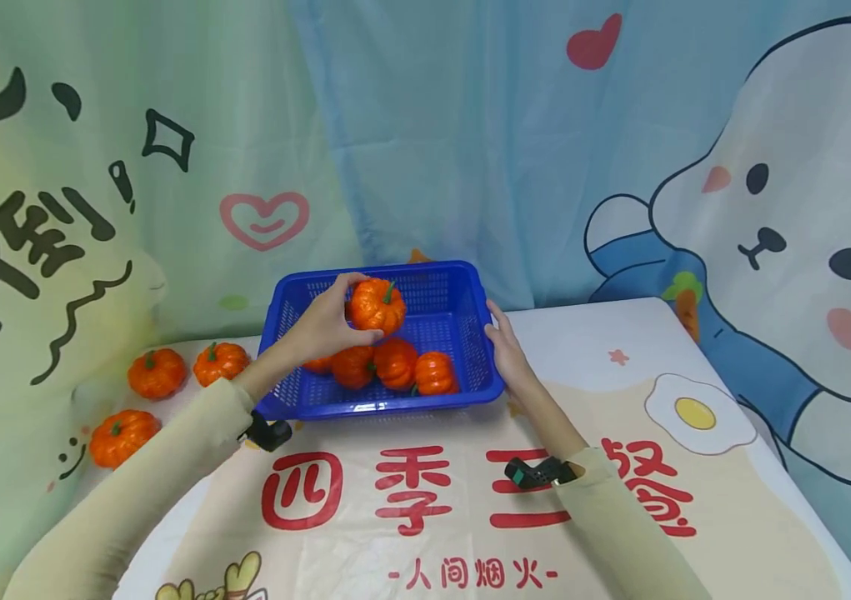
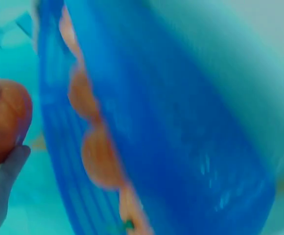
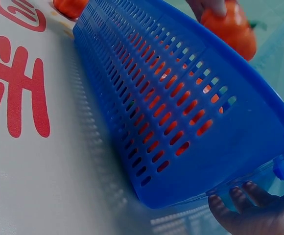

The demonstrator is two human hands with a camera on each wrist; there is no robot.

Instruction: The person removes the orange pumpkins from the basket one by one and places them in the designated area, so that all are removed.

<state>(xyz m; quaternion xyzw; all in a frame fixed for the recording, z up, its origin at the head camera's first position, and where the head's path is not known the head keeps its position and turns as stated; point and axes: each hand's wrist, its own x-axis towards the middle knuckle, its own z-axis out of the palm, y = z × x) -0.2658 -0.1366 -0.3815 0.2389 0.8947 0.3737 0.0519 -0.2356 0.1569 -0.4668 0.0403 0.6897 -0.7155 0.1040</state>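
Observation:
My left hand (image 1: 322, 325) grips a small orange pumpkin (image 1: 376, 307) with a green stem, thumb below and fingers at its far side. The pumpkin is held above a blue plastic basket (image 1: 387, 409) with slotted walls. Inside the basket, several more pumpkins (image 1: 396, 364) lie in a row along the near wall, partly covered by my left hand and wrist. My right hand (image 1: 509, 354) holds the basket's right end; in the right wrist view its fingers (image 3: 241, 199) curl at the end wall below the rim. The left wrist view is blurred.
Left of the basket, three loose pumpkins lie on the table: one near the basket (image 1: 221, 363), one farther left (image 1: 157, 373) and one nearer me (image 1: 123, 437). A printed cloth (image 1: 425, 550) covers the table. Behind it hangs a patterned curtain (image 1: 425, 167).

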